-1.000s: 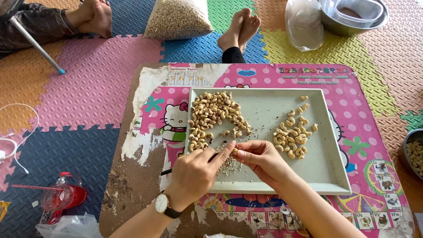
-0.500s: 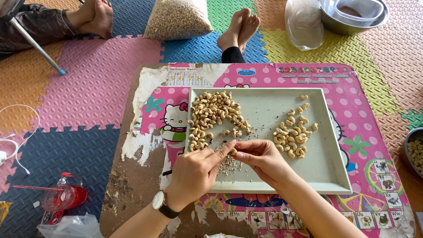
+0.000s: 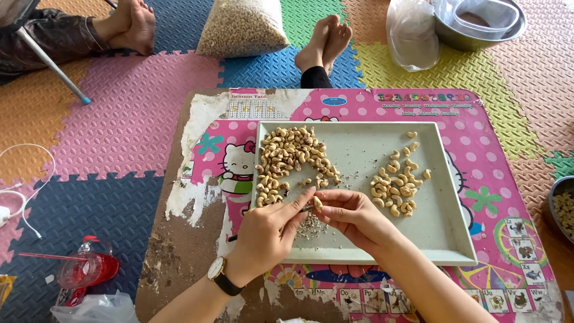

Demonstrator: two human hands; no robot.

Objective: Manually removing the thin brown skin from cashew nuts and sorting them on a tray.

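A: Head view, nearest first: the left hand (image 3: pixel 263 234), watch on its wrist, grips a thin dark tool; the right hand (image 3: pixel 354 215) pinches 1 cashew (image 3: pixel 317 203) over the tray (image 3: pixel 382 239).

B: Changed?

A: Barely; both hands edged up, kernel more exposed, so peeling continues. Beyond lie 2 piles on the desk (image 3: pixel 179 239).

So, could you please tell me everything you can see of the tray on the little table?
The tray is a shallow rectangular one, pale grey-green, seemingly plastic, with a raised rim. It lies flat on the low pink table. A large cashew heap fills its far left part, a smaller pile sits right of centre, and dark crumbs lie near its front. The left hand and right hand reach over its near edge.
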